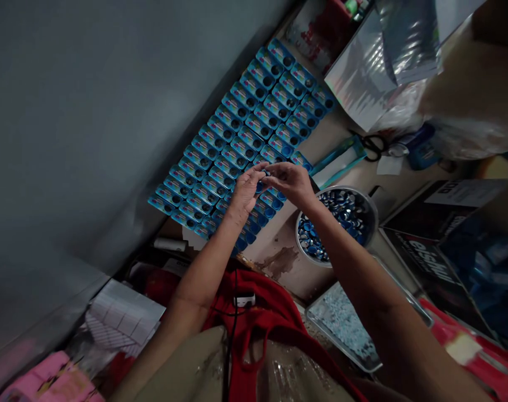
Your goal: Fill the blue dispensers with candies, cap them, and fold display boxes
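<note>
My left hand (246, 191) and my right hand (290, 181) meet over the near part of a large grid of small blue cases. Between the fingertips of both hands is a small blue piece (260, 186), mostly covered, so its exact shape cannot be made out. The blue cases (223, 132) lie in close rows, each with a colourful label and a dark or blue round spot at one end. Below my right forearm stands a round bowl (376, 220) filled with small shiny blue and silver pieces (310, 237).
Beyond the bowl lie an open blue frame-like tray (341, 159) and black-handled scissors (375, 146). A clear tray (341, 318) of pale blue bits sits at the near right, beside a black carton (430, 262). A grey wall (90, 111) rises on the left.
</note>
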### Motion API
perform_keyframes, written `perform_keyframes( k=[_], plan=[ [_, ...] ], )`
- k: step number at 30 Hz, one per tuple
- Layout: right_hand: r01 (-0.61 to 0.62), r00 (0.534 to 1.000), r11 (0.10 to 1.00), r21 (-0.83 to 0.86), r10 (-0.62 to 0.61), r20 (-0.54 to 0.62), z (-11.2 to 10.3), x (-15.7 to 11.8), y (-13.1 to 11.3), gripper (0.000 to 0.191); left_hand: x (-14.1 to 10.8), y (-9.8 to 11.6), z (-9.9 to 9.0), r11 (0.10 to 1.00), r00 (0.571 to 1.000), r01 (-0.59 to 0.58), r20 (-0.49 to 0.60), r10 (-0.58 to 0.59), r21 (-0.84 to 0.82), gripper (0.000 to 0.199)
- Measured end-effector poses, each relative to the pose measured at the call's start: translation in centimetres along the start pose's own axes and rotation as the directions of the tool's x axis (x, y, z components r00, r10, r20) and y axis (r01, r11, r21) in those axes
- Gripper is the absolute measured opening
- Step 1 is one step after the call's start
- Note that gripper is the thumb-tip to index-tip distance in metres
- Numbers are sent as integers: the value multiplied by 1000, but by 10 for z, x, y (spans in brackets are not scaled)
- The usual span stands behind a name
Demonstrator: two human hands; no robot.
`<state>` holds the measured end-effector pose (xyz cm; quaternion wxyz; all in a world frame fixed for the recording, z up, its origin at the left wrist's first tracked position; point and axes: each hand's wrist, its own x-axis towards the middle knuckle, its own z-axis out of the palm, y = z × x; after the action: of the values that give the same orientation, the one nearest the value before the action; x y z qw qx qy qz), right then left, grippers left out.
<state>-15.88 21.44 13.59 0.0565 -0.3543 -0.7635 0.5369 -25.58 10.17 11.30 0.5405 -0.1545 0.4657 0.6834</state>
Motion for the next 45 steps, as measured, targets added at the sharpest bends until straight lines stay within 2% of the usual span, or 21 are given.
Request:
perform_keyframes(
  k=[4, 6, 8, 10, 11, 14, 20, 22, 25, 28, 30, 33, 35, 37, 39, 42, 45],
  plan=[
    [-166, 985, 964, 208, 150, 89, 3, -8, 13, 39, -3, 0, -8, 999, 997, 54, 53, -53, -6, 23],
    [-219, 976, 945, 243, 207, 73, 0, -11, 20, 38, -6, -2, -11, 996, 995, 85, 55, -84, -19, 21],
    [-203, 976, 969, 141, 211, -48, -6, -8, 24, 31, -9, -3, -12, 993, 992, 113, 53, -111, -34, 19],
    [-160, 972, 981, -107, 138, -190, -12, 1, 25, 23, -12, -3, -12, 989, 990, 136, 58, -132, -66, 20],
    [-151, 969, 957, -246, 94, -229, -14, 7, 24, 21, -12, -2, -12, 985, 988, 146, 60, -142, -86, 20],
    [-162, 974, 840, -518, 52, -219, -15, 29, 16, 22, -13, 3, -12, 975, 984, 171, 65, -163, -141, 20],
    [-253, 967, 664, -704, 163, -194, -12, 67, 9, 8, -11, 10, -23, 969, 985, 154, 112, -134, -191, 22],
    [-282, 959, 647, -708, 214, -186, -17, 79, 13, 15, -11, 9, -27, 971, 984, 147, 125, -125, -189, 24],
    [-244, 969, 656, -714, 186, -159, -25, 87, 17, 21, -10, 5, -30, 973, 987, 132, 115, -111, -188, 25],
    [-176, 984, 667, -724, 121, -129, -20, 73, 8, 15, -13, 2, -31, 975, 992, 119, 70, -107, -186, 22],
    [-73, 996, 718, -692, 15, -90, -9, 51, -1, 6, -16, 0, -31, 979, 994, 106, 37, -101, -174, 22],
    [144, 987, 786, -601, -160, 28, 13, 10, -4, 18, -19, -4, -32, 983, 996, 88, -1, -90, -163, 23],
    [203, 979, 799, -566, -181, 95, 23, -12, 1, 21, -21, -7, -30, 983, 994, 97, -30, -102, -158, 22],
    [195, 981, 818, -541, -165, 103, 25, -25, 9, 20, -23, -12, -28, 982, 991, 116, -43, -124, -151, 20],
    [147, 988, 849, -508, -147, 41, 21, -26, 16, 20, -26, -15, -26, 978, 990, 137, -22, -142, -155, 20],
    [38, 990, 862, -506, -103, -101, 9, -10, 22, 20, -29, -13, -25, 974, 990, 140, 20, -138, -180, 17],
    [-40, 989, 790, -612, -57, -138, 3, 15, 21, 10, -30, -4, -29, 964, 990, 144, 40, -138, -222, 19]
  ],
)
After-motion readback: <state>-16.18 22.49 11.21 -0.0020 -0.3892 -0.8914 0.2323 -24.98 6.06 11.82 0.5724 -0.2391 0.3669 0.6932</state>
